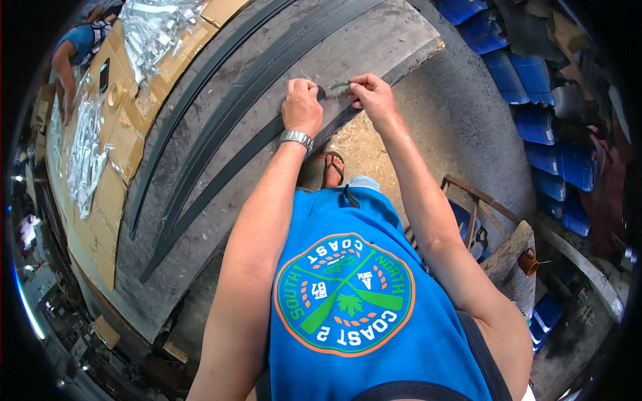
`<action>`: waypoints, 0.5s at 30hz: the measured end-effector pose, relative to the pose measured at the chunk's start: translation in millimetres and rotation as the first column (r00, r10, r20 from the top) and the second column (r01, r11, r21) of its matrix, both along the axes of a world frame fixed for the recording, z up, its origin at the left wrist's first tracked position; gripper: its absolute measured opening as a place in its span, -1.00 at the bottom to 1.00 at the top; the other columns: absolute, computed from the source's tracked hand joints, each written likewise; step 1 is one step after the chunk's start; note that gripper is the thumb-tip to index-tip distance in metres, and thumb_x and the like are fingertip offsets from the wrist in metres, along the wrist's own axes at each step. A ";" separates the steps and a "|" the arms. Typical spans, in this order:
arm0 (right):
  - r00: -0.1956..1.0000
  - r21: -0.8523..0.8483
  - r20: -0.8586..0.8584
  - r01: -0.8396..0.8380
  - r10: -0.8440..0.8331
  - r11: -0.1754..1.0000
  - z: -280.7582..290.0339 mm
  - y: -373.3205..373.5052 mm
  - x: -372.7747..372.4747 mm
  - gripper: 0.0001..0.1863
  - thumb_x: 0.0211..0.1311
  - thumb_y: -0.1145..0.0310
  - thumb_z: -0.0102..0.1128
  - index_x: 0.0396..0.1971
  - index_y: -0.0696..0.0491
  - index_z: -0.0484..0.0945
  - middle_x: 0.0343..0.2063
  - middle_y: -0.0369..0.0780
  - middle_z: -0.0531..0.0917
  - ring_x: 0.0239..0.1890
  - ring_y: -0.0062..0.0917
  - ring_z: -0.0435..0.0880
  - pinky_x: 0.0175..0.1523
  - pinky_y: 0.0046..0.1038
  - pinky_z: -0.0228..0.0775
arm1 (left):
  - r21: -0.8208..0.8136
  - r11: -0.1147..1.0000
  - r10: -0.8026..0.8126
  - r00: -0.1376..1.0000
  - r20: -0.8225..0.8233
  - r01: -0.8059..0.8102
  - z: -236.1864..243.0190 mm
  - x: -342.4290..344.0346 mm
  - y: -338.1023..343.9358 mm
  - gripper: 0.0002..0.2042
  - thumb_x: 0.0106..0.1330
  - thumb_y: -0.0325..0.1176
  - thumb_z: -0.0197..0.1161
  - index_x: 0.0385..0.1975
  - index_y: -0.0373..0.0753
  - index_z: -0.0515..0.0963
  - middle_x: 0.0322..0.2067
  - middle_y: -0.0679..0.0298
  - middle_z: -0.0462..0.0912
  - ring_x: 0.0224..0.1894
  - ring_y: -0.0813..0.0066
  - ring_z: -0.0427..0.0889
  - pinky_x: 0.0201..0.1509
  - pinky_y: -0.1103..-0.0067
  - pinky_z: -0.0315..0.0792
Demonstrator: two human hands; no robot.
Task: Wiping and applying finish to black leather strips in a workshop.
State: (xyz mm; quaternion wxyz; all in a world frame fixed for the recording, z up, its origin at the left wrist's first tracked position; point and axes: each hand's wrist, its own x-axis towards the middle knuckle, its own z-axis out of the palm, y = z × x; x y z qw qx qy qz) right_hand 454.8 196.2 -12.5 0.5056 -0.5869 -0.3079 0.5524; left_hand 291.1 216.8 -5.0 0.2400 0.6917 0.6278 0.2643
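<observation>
My left hand [301, 100] is closed on the end of a long dark strap [251, 140] near the right edge of the grey worktable [408, 40]. My right hand [368, 93], just right of it, pinches a thin, short dark-green piece [340, 86], too small to identify. Fine pale threads show between and above my hands. More long dark strips [221, 113] lie parallel along the tabletop, some with loose threads on them.
A person [81, 47] is at the upper left beside cardboard [117, 234] bearing silvery plastic bundles [87, 174], a tape roll [117, 95] and a phone [104, 75]. Blue folded pieces [568, 167] line the right. A rusty frame [481, 197] stands low right, near my foot [333, 167].
</observation>
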 end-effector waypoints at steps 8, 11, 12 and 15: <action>0.998 -0.044 0.062 -0.024 0.027 0.999 -2.2 2.0 -4.8 -0.84 0.14 0.43 0.15 -0.28 0.15 0.53 -0.47 -0.26 0.64 -0.48 -0.64 0.59 -0.41 -0.61 0.42 | 0.160 0.973 0.147 0.980 0.136 -0.168 0.8 -6.0 4.0 -0.84 0.13 -0.50 0.16 -0.27 -0.23 0.48 -0.18 0.08 0.44 -0.19 0.23 0.55 -0.16 0.37 0.46; 1.000 -0.045 0.013 -0.011 0.011 0.999 -6.2 1.8 -1.8 -0.84 0.15 0.42 0.14 -0.28 0.15 0.53 -0.46 -0.26 0.65 -0.47 -0.63 0.60 -0.41 -0.59 0.44 | 0.084 0.992 -0.107 0.988 0.109 0.098 3.7 -12.1 -1.1 -0.74 -0.01 -0.42 0.26 -0.24 -0.14 0.59 -0.11 0.16 0.43 -0.12 0.21 0.53 -0.08 0.39 0.47; 1.000 -0.045 0.013 -0.011 0.011 0.999 -5.8 2.1 -2.2 -0.84 0.15 0.42 0.14 -0.28 0.15 0.53 -0.46 -0.26 0.65 -0.47 -0.63 0.60 -0.41 -0.59 0.44 | 0.084 0.992 -0.107 0.988 0.109 0.098 4.4 -11.9 -1.5 -0.74 -0.01 -0.42 0.26 -0.24 -0.14 0.59 -0.11 0.16 0.43 -0.12 0.21 0.53 -0.08 0.39 0.47; 0.999 -0.056 0.030 -0.018 0.020 0.998 -4.4 2.9 -4.0 -0.84 0.15 0.42 0.14 -0.27 0.15 0.53 -0.45 -0.25 0.65 -0.46 -0.62 0.61 -0.39 -0.58 0.45 | 0.121 0.983 -0.144 0.987 0.069 0.135 4.9 -10.8 -2.3 -0.81 -0.01 -0.41 0.27 -0.35 -0.15 0.61 -0.14 0.22 0.46 -0.12 0.22 0.52 -0.08 0.39 0.46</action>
